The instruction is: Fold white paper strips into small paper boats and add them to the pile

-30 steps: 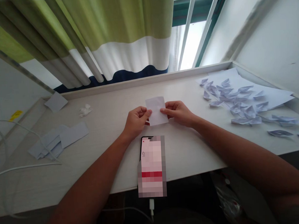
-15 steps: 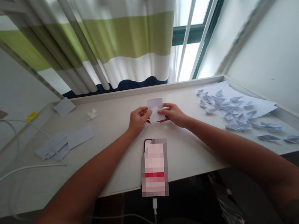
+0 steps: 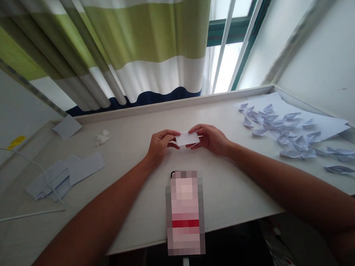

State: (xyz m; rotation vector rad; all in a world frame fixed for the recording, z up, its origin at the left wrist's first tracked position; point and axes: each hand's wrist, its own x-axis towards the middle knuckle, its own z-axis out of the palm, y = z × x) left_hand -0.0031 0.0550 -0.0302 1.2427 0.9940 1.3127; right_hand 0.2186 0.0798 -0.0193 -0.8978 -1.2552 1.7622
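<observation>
A small white paper slip (image 3: 187,138), folded in half into a low flat strip, is held between both hands just above the white desk (image 3: 130,123). My left hand (image 3: 160,144) pinches its left end with thumb and fingers. My right hand (image 3: 209,138) pinches its right end. A phone (image 3: 185,211) lies on the desk right in front of my hands, near the front edge, with a white cable plugged in at its bottom.
Several folded paper boats (image 3: 286,132) lie on white sheets at the right. A stack of cut paper strips (image 3: 64,177) sits at the left, with a crumpled scrap (image 3: 102,137) and one loose slip (image 3: 67,126) behind. White cables (image 3: 28,214) run along the left. Striped curtain (image 3: 126,45) hangs behind.
The paper stood upright as a taller sheet between my hands; it has been folded down to half its height. My hands stayed in the same place.
</observation>
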